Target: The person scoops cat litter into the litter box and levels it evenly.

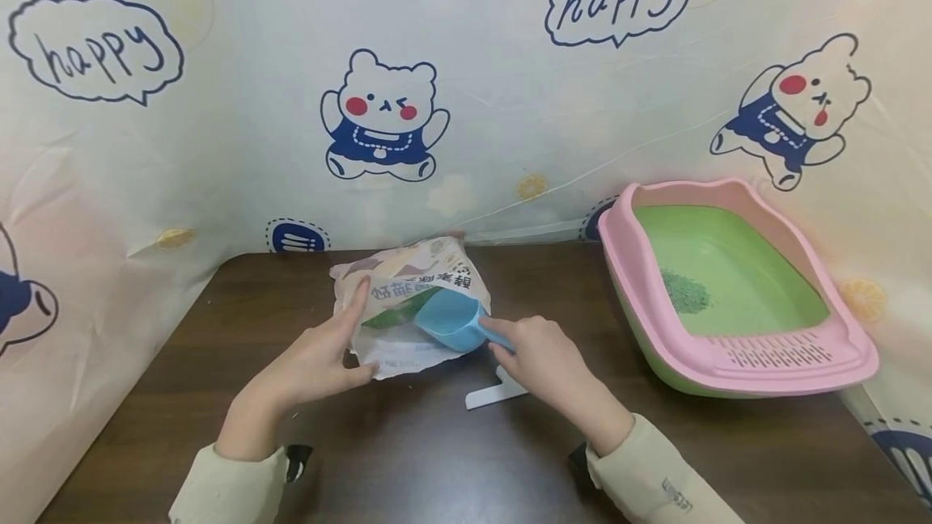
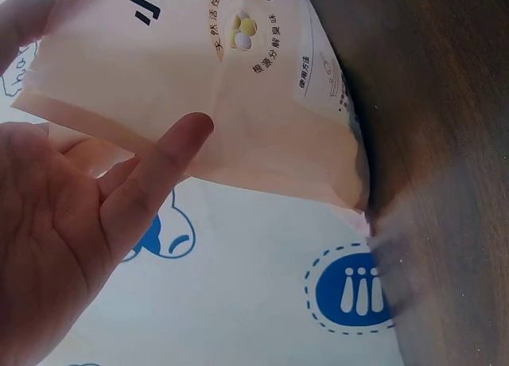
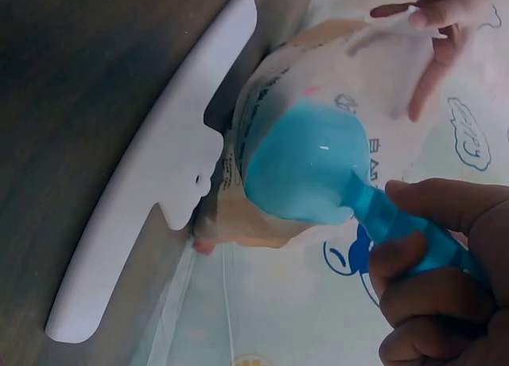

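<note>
A printed paper-like bag (image 1: 404, 356) lies on the table with its mouth facing me, and green shows inside it. My left hand (image 1: 309, 362) holds the bag's open edge at the left; in the left wrist view the thumb (image 2: 179, 143) lies across the bag's printed side. My right hand (image 1: 546, 362) grips the handle of a light-blue scoop (image 1: 447, 320). The scoop's bowl is at the bag's mouth, overlapping the opening in the head view. In the right wrist view the bowl (image 3: 306, 171) appears in front of the bag, the fingers curled round its handle.
At the right stands a litter box with a pink rim (image 1: 782, 374) and green base, a small heap of green granules (image 1: 684, 292) on its floor. A white T-shaped plastic piece (image 3: 151, 167) lies on the dark table (image 1: 408, 459) below the scoop. A patterned cloth (image 1: 502, 120) hangs behind.
</note>
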A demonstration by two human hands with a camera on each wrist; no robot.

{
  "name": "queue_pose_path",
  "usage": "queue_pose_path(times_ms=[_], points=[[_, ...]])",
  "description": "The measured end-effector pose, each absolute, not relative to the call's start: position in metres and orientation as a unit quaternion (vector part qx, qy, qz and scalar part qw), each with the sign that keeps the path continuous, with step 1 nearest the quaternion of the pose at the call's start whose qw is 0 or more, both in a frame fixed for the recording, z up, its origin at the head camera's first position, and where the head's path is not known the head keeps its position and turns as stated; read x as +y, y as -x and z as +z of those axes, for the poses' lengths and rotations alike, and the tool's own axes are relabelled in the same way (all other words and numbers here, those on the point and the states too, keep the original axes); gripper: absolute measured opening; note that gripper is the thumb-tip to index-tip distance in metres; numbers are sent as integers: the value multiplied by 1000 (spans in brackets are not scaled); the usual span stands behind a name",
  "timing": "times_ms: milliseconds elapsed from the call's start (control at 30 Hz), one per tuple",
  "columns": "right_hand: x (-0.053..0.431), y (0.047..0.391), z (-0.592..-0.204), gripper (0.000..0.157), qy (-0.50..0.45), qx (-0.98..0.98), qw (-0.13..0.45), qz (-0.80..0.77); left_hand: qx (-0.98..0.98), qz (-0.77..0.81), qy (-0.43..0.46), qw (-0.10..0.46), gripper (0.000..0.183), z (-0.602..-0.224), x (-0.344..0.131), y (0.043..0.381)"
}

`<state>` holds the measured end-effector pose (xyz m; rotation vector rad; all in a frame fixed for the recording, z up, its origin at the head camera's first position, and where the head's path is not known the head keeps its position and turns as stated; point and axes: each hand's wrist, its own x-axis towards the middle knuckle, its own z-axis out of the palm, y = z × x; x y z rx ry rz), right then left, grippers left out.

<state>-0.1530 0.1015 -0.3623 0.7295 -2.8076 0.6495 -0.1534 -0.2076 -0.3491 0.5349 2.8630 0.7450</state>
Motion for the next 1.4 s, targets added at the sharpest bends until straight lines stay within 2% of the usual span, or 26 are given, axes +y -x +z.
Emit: queue_pose_path(times_ms=[400,667,1133,1400], points=[[98,153,-361,34,-220,-945,87,228,956,211,-204,23,113,-345,-195,152],[91,157,-366,33,-211,-946,89,231,956,206,-209,14,113,-346,-192,152],[79,167,-372,35,-212,-945,88,234,954,221,-200,31,114,-346,-189,152],[71,177,-384,35,-220,-938,120,239,954,215,-207,24,112,-345,-189,153]])
